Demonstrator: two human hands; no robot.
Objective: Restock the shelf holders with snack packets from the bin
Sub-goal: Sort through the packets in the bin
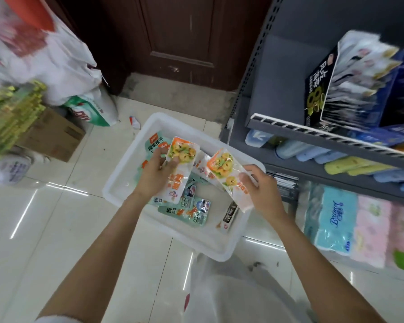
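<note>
**Inspector:** State the position of the stock.

**Assistant:** Two orange-and-white snack packets are lifted above the white bin (117,185), which stands on the tiled floor (56,217) beside the grey shelf unit (313,134). The left packet (180,169) hangs over the bin's far left part; the right packet (229,176) tilts over its right edge. More packets, teal ones (191,210) among them, lie loose on the bin's bottom.

**Inspector:** The hands?

**Assistant:** The left hand (153,172) reaches forward, arm extended, back of hand upward, fingers curled round the left packet's left edge, gripping it. The right hand (261,190) comes in from the right, arm extended, thumb and fingers pinching the right packet near its lower end.

**Inspector:** Surroundings?

**Assistant:** On the upper shelf stands a dark display box (320,89) with packets upright inside, blurred. The shelf below carries blue and yellow items (331,159); what they are, I cannot tell. Tissue packs (336,220) sit at the unit's bottom right. A cardboard box (54,136) and white sacks (56,57) stand at the far left, before a dark wooden door (173,38).
</note>
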